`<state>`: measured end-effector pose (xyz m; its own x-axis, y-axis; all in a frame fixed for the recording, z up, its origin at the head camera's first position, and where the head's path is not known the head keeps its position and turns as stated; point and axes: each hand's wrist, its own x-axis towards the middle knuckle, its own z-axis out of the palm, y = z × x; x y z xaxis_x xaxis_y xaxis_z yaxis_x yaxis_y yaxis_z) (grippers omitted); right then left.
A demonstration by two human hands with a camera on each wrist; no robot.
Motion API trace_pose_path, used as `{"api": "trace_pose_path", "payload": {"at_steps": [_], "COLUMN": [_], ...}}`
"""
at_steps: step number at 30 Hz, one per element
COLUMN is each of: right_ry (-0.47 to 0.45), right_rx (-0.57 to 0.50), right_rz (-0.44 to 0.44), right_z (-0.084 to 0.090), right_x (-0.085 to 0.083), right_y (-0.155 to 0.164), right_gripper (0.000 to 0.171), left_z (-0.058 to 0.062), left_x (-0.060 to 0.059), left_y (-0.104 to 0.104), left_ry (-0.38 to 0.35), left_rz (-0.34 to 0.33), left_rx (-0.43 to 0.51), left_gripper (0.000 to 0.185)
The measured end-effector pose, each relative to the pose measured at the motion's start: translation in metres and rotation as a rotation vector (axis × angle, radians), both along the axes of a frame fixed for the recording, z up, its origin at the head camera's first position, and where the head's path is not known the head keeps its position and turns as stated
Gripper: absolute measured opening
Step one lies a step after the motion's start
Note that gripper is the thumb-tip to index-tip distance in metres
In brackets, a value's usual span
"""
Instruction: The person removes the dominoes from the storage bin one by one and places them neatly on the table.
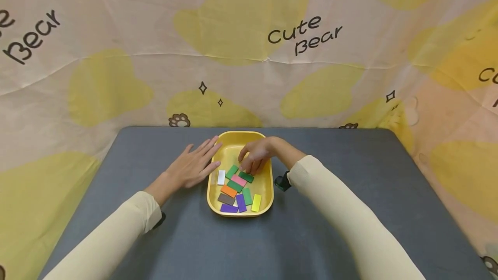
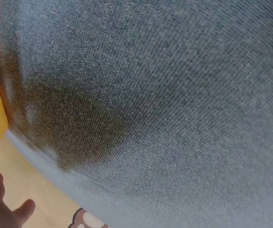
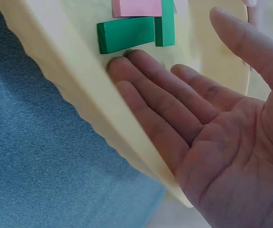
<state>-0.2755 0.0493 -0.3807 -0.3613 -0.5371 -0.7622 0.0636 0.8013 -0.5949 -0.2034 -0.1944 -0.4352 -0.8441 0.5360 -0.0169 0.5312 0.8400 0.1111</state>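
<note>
A yellow tray [image 1: 229, 154] holds several small flat rectangular blocks in its near half. My left hand [image 1: 194, 163] lies with fingers spread and straight, fingertips at the tray's left rim. Over the right rim reaches my right hand [image 1: 256, 154], fingers pointing down into the tray. In the right wrist view its palm shows bare, with loosely bent fingers [image 3: 160, 99] right beside a dark green block [image 3: 127, 34]. A pink block [image 1: 238, 180] and a green block [image 1: 231, 172] lie close by. To the left sits a white block [image 1: 221, 177].
Orange [image 1: 228, 191], brown [image 1: 226, 199], purple [image 1: 241, 203] and yellow [image 1: 256, 203] blocks lie toward the tray's near end, some overlapping. The tray stands on a grey table [image 1: 163, 249]. A printed cloth [image 1: 241, 33] hangs behind the table's far edge.
</note>
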Motion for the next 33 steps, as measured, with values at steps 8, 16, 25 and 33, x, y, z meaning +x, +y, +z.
{"api": "trace_pose_path", "payload": {"at_steps": [8,16,25,33], "right_ry": [0.017,0.093,0.056,0.060], "right_rx": [0.026,0.064,0.057,0.052], "right_rz": [0.007,0.087,0.043,0.036], "right_z": [-0.002,-0.007,-0.012,-0.013], "right_x": [-0.003,-0.001,0.001,0.001], "right_y": [-0.004,-0.011,-0.018,-0.025], "right_gripper": [0.040,0.031,0.026,0.026], "left_z": [0.001,-0.002,-0.003,-0.002], "left_x": [0.000,0.000,0.000,0.000], "left_y": [0.000,-0.001,-0.001,-0.002], "left_ry": [-0.002,-0.005,-0.007,-0.004], "left_rz": [-0.005,-0.008,-0.010,-0.010], "left_rx": [0.008,0.020,0.045,0.038], "left_gripper": [0.068,0.068,0.068,0.068]}}
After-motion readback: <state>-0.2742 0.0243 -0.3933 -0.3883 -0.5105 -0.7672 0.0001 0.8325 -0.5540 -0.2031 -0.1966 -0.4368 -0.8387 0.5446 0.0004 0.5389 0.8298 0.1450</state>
